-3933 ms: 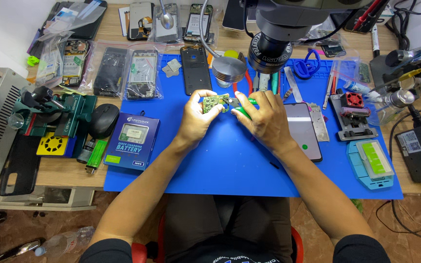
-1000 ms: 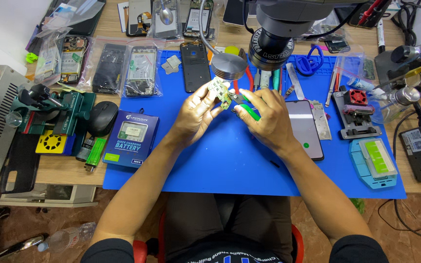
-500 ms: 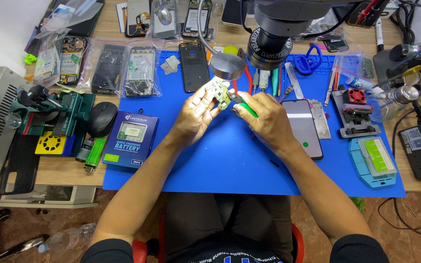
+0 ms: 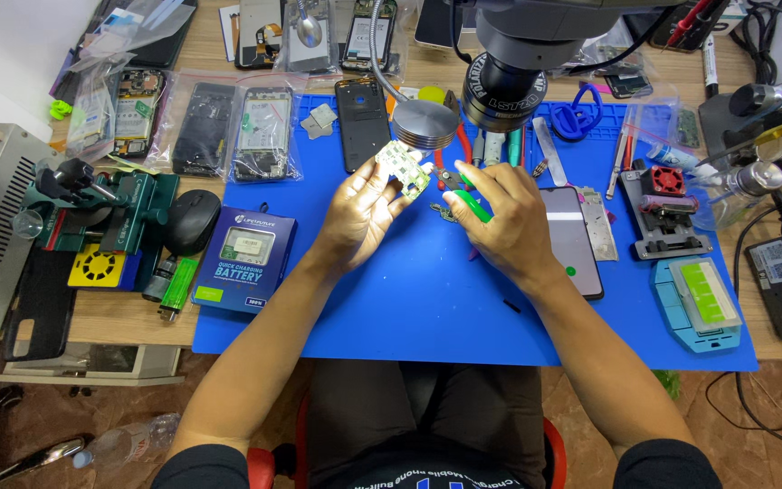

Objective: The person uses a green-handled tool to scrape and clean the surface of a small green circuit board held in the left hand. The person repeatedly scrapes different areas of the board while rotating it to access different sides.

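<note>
Over the blue mat (image 4: 391,308), under the microscope (image 4: 504,86): left hand (image 4: 366,210) pinching a tilted circuit board (image 4: 404,167) by its fingertips, right hand (image 4: 504,217) closed around a green tool (image 4: 474,206), just beside the board.

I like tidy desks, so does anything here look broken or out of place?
A plastic bottle lies on its side on the floor, off the bench. On the blue mat, the black phone lies with its back off.

Both hands, left (image 4: 364,213) and right (image 4: 504,222), raised close together, fingers curled.
</note>
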